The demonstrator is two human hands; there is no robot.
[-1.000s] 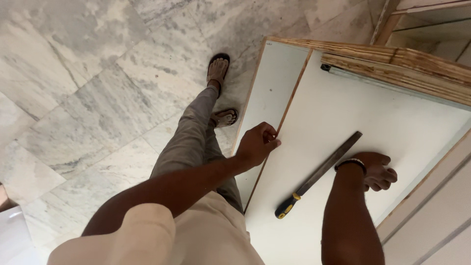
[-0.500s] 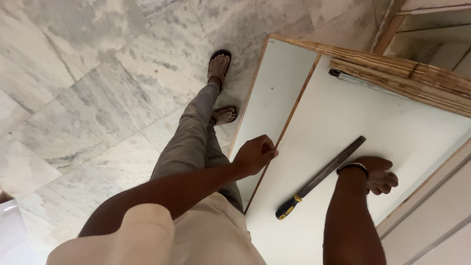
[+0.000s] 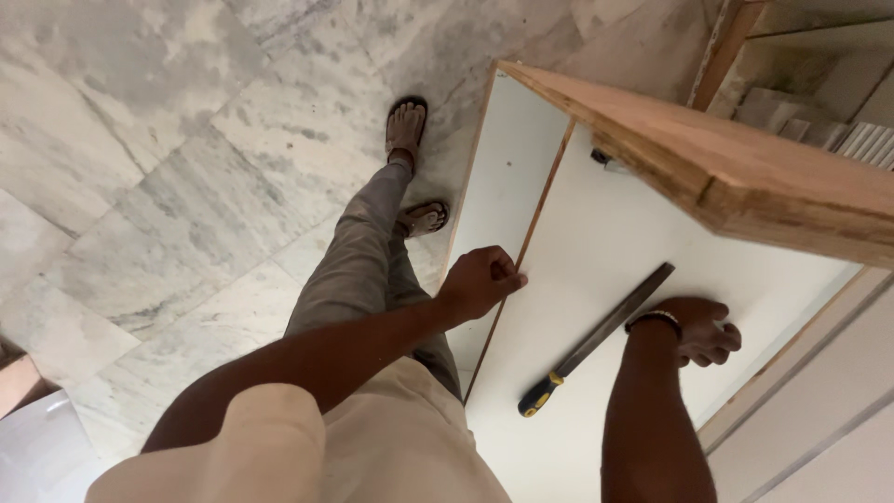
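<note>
A white laminated board [image 3: 605, 242] with a thin wooden edge lies flat in front of me. My left hand [image 3: 480, 279] has its fingers curled over that edge, gripping the board's left side. My right hand [image 3: 703, 328], with a dark band at the wrist, rests on the white surface, fingers loosely curled and holding nothing. A long flat metal file [image 3: 601, 340] with a black and yellow handle lies on the board just left of my right hand, apart from it. A second white panel [image 3: 507, 177] sits lower, to the left of the edge.
A thick plywood piece [image 3: 736, 177] juts across the upper right, above the board. My legs in grey trousers and my sandalled feet [image 3: 407, 126] stand on the grey marble floor [image 3: 168, 168]. A pale panel [image 3: 819, 410] runs along the lower right.
The view has shifted closer, so the plywood piece now looms larger at the upper right. My left hand has slid slightly down along the board's edge. My right hand and the file stay put.
</note>
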